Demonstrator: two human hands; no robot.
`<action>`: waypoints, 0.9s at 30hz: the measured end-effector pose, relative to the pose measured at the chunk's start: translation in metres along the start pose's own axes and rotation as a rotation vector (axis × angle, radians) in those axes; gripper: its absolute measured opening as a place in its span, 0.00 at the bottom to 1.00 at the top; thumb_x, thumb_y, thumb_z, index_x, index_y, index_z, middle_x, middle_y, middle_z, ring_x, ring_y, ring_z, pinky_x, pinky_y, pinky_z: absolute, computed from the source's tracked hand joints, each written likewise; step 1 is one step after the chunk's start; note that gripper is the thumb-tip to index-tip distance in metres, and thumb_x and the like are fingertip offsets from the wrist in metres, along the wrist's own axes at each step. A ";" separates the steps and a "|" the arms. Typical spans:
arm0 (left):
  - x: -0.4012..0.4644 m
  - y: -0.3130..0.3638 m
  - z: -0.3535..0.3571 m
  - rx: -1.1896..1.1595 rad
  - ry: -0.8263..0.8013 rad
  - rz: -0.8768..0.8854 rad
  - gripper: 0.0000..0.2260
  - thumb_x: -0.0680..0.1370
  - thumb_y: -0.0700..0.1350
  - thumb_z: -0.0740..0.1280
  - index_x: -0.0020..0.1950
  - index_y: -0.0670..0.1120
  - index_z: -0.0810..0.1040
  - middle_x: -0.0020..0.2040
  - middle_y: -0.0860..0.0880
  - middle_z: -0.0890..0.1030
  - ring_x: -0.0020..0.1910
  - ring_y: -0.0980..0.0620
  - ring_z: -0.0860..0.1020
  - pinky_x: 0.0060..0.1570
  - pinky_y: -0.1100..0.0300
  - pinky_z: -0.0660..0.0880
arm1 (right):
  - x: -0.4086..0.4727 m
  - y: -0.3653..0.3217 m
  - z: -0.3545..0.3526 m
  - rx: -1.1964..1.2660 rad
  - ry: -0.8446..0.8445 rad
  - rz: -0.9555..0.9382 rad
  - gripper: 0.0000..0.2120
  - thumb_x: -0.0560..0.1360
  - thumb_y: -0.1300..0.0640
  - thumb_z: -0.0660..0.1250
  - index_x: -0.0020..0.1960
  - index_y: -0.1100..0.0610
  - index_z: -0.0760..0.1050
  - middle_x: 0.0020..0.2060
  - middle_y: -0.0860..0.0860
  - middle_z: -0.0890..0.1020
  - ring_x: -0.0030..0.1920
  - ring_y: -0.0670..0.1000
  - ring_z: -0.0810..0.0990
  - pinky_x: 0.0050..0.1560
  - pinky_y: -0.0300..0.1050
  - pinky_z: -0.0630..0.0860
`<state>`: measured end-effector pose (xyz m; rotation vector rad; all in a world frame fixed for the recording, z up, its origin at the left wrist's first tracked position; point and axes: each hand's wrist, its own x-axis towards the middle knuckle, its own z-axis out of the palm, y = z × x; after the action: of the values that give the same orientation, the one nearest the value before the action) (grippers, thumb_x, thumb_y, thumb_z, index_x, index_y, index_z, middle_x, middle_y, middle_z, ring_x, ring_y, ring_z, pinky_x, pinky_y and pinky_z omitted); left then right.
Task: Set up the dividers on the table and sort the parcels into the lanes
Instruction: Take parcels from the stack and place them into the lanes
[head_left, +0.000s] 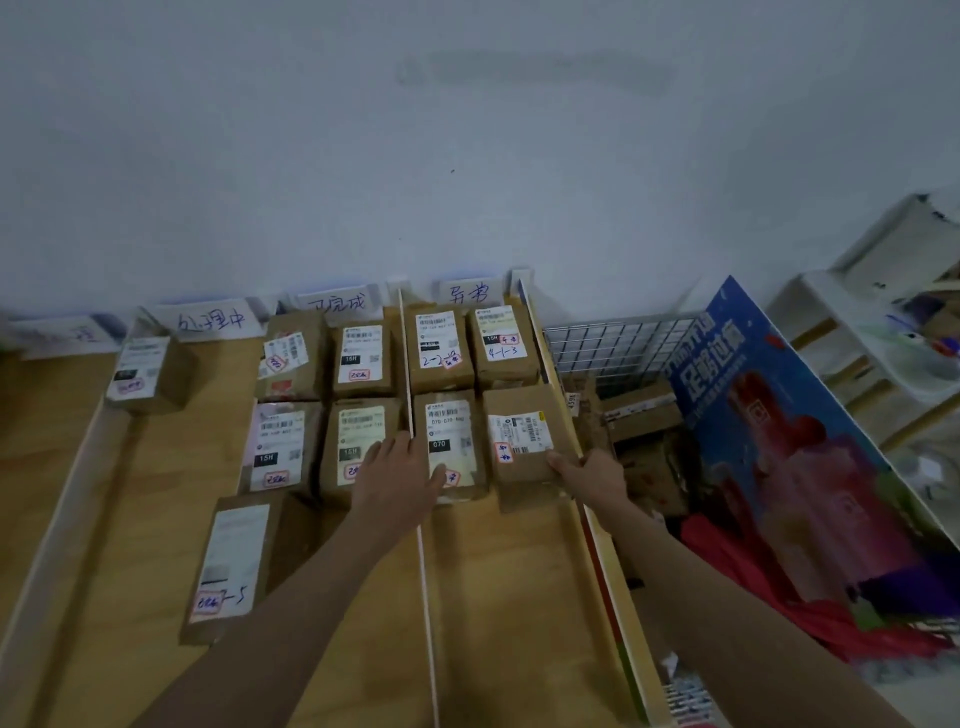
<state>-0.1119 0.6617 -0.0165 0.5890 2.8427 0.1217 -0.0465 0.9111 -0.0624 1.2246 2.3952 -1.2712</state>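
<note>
- Our right hand (589, 475): fingers curled on the near right corner of a parcel (524, 441) in the rightmost lane, gripping it against the right divider (558, 395).
- Our left hand (400, 470): fingers straight, flat across the middle divider (423, 545), touching the "070" parcel (452, 441) and its left neighbour (358, 447); holding nothing.
- Progress looks late: dividers stand on the table (493, 571), lane signs (470, 293) are up at the back, four parcels in the right lane, four next lane over.
- Left to do, likely: squaring this parcel; the near-left parcel (228, 564) sits askew, and more boxes lie in the wire basket (618, 343).
- Hard to read: labels blurred; leftmost sign cut off; basket contents partly hidden.
</note>
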 end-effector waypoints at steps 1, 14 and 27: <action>0.002 0.002 0.002 -0.001 -0.006 -0.010 0.22 0.82 0.58 0.55 0.71 0.46 0.68 0.65 0.47 0.74 0.66 0.47 0.72 0.71 0.51 0.65 | 0.007 0.000 0.001 -0.013 -0.006 0.005 0.27 0.74 0.41 0.71 0.61 0.61 0.74 0.55 0.56 0.81 0.55 0.56 0.81 0.54 0.53 0.81; 0.013 0.007 0.011 0.032 -0.064 -0.071 0.16 0.83 0.56 0.56 0.64 0.48 0.72 0.62 0.49 0.76 0.63 0.50 0.73 0.69 0.52 0.68 | 0.059 -0.004 0.025 -0.102 -0.033 0.048 0.29 0.72 0.37 0.71 0.56 0.62 0.76 0.52 0.57 0.80 0.47 0.54 0.82 0.44 0.47 0.81; 0.008 -0.004 0.002 0.005 -0.019 -0.146 0.21 0.82 0.59 0.55 0.66 0.46 0.72 0.65 0.47 0.75 0.65 0.48 0.72 0.67 0.51 0.68 | 0.036 -0.027 0.002 -0.239 -0.038 -0.093 0.13 0.78 0.51 0.68 0.52 0.61 0.73 0.46 0.55 0.78 0.42 0.51 0.78 0.35 0.43 0.77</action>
<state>-0.1202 0.6611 -0.0209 0.3800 2.8564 0.0826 -0.0897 0.9226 -0.0647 1.0230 2.5147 -0.9840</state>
